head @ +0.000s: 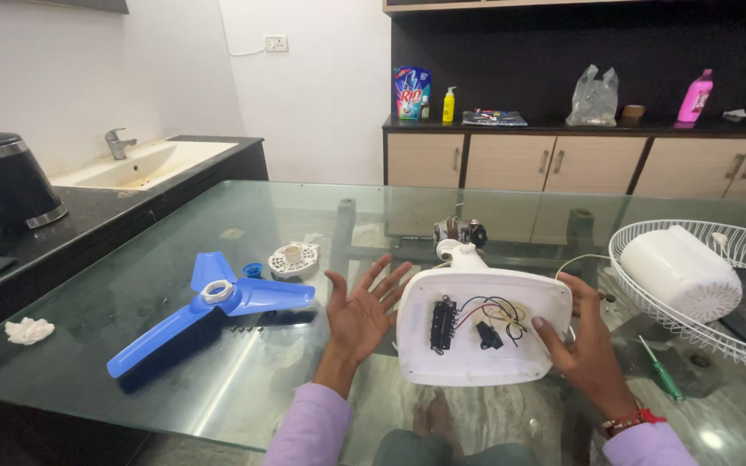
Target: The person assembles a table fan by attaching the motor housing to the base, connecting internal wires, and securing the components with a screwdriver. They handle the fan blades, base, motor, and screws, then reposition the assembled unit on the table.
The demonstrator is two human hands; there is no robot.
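A white fan base (482,326) lies upside down on the glass table (304,224), its open underside showing a black switch block and coloured wires. My right hand (582,341) grips its right edge. My left hand (363,309) hovers open, palm up, just left of the base and apart from it. The fan's neck and motor (459,235) stick out behind the base. A blue three-blade fan propeller (209,306) lies to the left with small dark screws beside it.
A white wire fan guard (718,293) holding a white motor cover sits at right, a green screwdriver (662,369) in front of it. A small white round grille piece (293,259) and a blue cap lie mid-table. A black kettle (6,179) and sink (144,162) are on the left.
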